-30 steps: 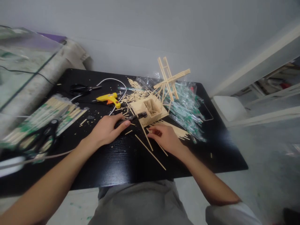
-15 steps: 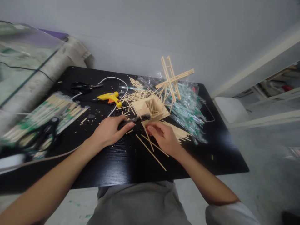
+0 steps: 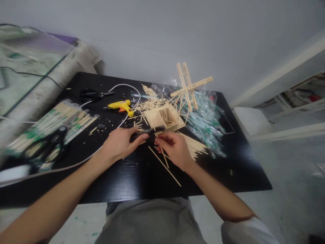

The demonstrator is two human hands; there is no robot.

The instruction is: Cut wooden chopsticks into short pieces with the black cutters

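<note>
My left hand (image 3: 119, 142) is wrapped round the dark handles of a pair of pliers (image 3: 159, 129), whose jaws point right. Close to the jaws, the fingers of my right hand (image 3: 176, 147) pinch a thin wooden stick (image 3: 165, 160); the fingers partly hide it. Just beyond both hands sits a wooden stick model (image 3: 151, 117) with a flat base, a square opening and a cross of joined sticks (image 3: 186, 87) above. Another loose stick (image 3: 170, 173) lies on the black table (image 3: 114, 184) in front of my hands.
A yellow glue gun (image 3: 122, 105) with a white cord lies behind my left hand. Black scissors (image 3: 54, 139) rest on packed sticks (image 3: 43, 125) at left. Clear plastic wrappers (image 3: 205, 118) pile up right of the model, near more loose sticks (image 3: 194, 144).
My right hand has shifted slightly left, nearer the pliers, with its fingers still pinched. The camera view has moved a little. My left hand keeps its hold on the pliers.
</note>
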